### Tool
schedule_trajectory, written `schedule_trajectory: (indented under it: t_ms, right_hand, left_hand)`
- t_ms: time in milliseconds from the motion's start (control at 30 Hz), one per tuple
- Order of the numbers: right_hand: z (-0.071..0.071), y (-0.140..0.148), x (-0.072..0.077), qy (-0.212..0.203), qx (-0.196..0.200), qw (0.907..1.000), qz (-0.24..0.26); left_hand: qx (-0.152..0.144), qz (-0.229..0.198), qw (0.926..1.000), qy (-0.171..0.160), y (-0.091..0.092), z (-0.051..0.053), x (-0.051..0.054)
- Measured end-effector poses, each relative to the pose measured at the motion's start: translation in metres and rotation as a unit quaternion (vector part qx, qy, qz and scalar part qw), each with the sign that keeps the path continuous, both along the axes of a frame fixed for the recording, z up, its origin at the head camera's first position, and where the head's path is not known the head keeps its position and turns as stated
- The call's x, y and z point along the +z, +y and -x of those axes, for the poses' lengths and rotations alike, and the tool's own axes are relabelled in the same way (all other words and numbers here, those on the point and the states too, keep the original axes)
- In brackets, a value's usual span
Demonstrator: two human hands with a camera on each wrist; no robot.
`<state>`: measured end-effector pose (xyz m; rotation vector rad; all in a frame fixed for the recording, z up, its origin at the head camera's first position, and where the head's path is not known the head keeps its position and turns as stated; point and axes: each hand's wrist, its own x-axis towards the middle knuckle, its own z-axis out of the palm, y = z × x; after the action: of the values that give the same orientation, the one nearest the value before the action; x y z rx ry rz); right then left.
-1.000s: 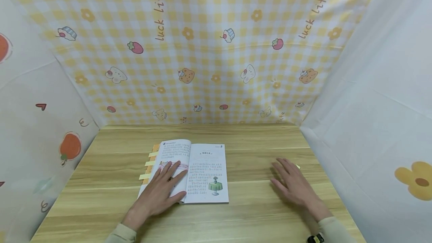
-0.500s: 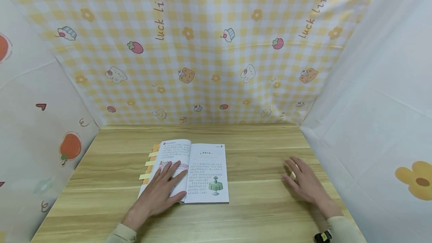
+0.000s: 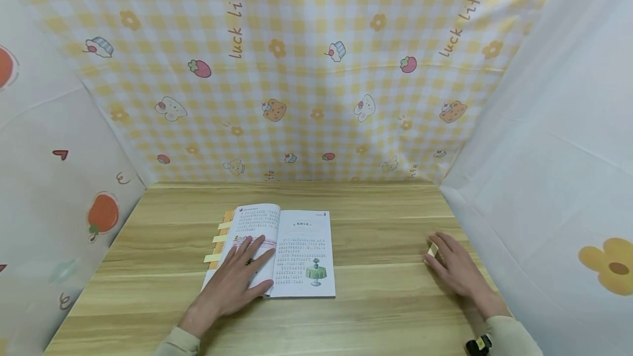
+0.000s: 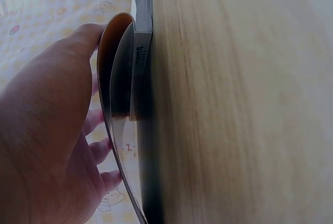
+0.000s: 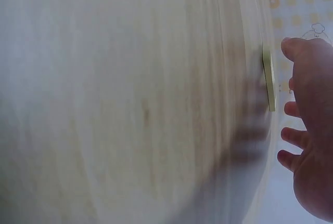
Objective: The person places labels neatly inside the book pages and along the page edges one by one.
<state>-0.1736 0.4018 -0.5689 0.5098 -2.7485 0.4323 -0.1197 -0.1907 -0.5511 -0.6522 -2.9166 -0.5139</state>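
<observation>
An open book (image 3: 303, 235) lies on the table, its left page printed with text and its right page showing a green table drawing. My left hand (image 3: 236, 279) rests with spread fingers on the left page. From the left wrist view, that hand (image 4: 57, 141) lies against the curved orange-lined cover and page. A small pale yellow pad of sticky notes (image 5: 269, 78) lies flat on the table at the right. Over it hovers my right hand (image 3: 457, 268), fingers loosely bent; in the right wrist view a gap shows between the fingertips and the pad.
Several pale yellow sticky tabs (image 3: 219, 239) stick out from the book's left edge. The wooden table (image 3: 366, 312) meets a yellow checked cloth (image 3: 316, 87) at the back. White cloth walls (image 3: 544, 180) stand on both sides.
My right hand has moved to the right and now hovers over the yellow pad, which shows more clearly between thumb and forefinger. My left hand and the book have stayed in place.
</observation>
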Motion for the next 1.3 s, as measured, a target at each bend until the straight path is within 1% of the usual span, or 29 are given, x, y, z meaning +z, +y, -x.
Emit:
schedule_trajectory:
  t_ms: [167,533,667,1033,1300]
  right_hand:
    - [-0.0006,0.0032,-0.0023,-0.002,-0.005,1.0000,0.000]
    - [-0.0004,0.0055,-0.0070,0.026,0.002,0.9996,-0.009]
    - [0.0010,0.0052,-0.0073,0.035,0.003,0.9993,-0.011]
    - [0.0041,0.0042,-0.0058,0.065,0.021,0.9974,-0.022]
    - [0.0050,0.0023,-0.0059,0.083,0.028,0.9958,-0.027]
  left_hand:
    - [-0.002,0.001,1.0000,0.001,0.0003,0.0004,0.0005]
    - [-0.002,0.002,1.0000,-0.003,0.0005,0.0011,0.0011]
    - [-0.001,0.002,1.0000,-0.003,0.0006,0.0010,0.0010]
    - [-0.001,0.002,1.0000,0.001,-0.0001,0.0015,-0.0004]
    - [0.001,-0.008,1.0000,-0.005,0.0004,0.0009,-0.0003]
